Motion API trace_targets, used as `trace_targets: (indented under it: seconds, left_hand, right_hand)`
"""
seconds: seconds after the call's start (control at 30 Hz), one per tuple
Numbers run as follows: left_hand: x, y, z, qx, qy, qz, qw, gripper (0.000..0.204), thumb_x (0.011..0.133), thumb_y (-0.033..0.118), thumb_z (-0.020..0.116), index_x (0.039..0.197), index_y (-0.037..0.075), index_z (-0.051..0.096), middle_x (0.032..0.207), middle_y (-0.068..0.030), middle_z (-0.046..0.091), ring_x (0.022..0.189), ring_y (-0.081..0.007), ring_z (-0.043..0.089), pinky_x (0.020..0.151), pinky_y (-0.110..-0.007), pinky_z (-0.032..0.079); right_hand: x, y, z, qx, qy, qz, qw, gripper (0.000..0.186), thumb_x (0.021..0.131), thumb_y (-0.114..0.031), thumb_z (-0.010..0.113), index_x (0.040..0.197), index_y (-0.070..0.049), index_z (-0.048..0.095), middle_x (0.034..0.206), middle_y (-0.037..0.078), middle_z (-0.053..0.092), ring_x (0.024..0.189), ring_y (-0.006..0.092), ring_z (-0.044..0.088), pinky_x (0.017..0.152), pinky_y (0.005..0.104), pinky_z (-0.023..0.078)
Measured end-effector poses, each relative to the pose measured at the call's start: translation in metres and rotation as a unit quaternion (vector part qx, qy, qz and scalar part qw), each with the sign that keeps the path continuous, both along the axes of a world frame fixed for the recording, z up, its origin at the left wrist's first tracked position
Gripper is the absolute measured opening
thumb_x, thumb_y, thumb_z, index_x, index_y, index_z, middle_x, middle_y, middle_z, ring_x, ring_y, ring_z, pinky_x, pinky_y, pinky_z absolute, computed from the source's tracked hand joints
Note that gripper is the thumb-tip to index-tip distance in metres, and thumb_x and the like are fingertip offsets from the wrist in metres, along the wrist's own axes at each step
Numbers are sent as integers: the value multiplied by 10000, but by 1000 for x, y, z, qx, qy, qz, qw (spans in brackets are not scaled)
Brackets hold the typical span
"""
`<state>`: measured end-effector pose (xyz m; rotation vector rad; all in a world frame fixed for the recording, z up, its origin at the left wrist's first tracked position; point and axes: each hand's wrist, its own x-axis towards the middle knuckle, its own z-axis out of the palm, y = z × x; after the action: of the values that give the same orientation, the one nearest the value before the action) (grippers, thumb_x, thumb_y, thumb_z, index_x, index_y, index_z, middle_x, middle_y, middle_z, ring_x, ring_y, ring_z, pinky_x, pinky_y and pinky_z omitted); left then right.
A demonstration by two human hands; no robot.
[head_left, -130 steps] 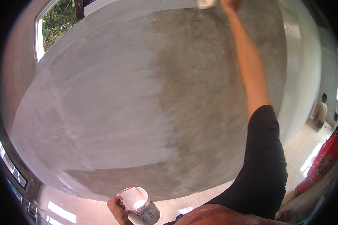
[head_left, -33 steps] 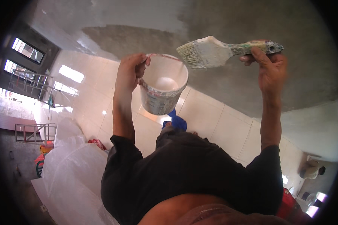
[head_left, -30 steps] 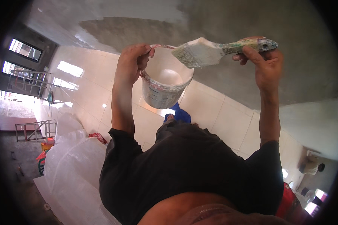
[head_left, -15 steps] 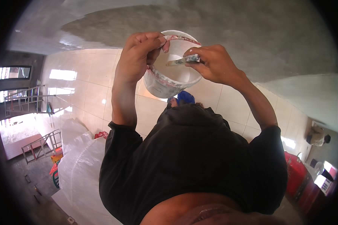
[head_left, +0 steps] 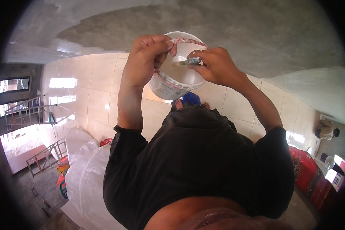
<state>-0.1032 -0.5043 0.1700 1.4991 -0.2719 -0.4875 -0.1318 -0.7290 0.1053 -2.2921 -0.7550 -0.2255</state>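
Note:
My left hand (head_left: pixel 142 59) is closed on the paint-smeared handle (head_left: pixel 188 41) of a white paint bucket (head_left: pixel 168 89), which hangs tilted in front of my chest. Its inside faces me, with whitish paint toward the bottom. Between the thumb and fingers of my right hand (head_left: pixel 220 66) is a paintbrush (head_left: pixel 188 61), its grip blotched with paint. The bristles point left, over the bucket's mouth. Whether they touch the wall of the bucket I cannot tell.
Ahead rises a grey wall (head_left: pixel 234 27), partly coated in a lighter tone. Glossy tiles (head_left: pixel 99 86) cover the floor. Clear plastic sheeting (head_left: pixel 88 168) lies at the left, near metal scaffolding frames (head_left: pixel 48 157). At the right are a red patterned cloth (head_left: pixel 306 168) and another person (head_left: pixel 326 130).
Both hands keep their grips. The bucket and brush sit slightly farther right in the picture, and the whole view has shifted a little.

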Motion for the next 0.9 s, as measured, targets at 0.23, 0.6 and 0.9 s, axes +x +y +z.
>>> trace_targets:
  seconds: [0.23,0.6,0.9]
  left_hand:
    - [0,1,-3,4,-15,2,1000,252,912,179,509,749,19,617,504,78,345,444,-29,238,444,-253,154]
    - [2,-3,-24,-47,-31,15,998,255,919,172,541,728,15,605,501,84,355,432,-16,230,428,-244,142]
    - [-2,-10,-31,-64,-39,37,997,265,921,171,535,715,17,597,505,84,365,426,-15,236,423,-240,146]
  right_hand:
    - [-3,10,-20,14,-158,-56,986,285,704,-133,791,969,-68,712,746,86,689,578,243,627,526,321,469]
    - [-26,3,-2,253,-10,-107,961,197,781,-116,774,954,-42,716,788,91,724,621,166,677,565,286,497]
    - [-14,-20,-9,390,318,-36,863,224,841,-91,733,967,86,682,819,122,729,732,149,704,644,274,530]
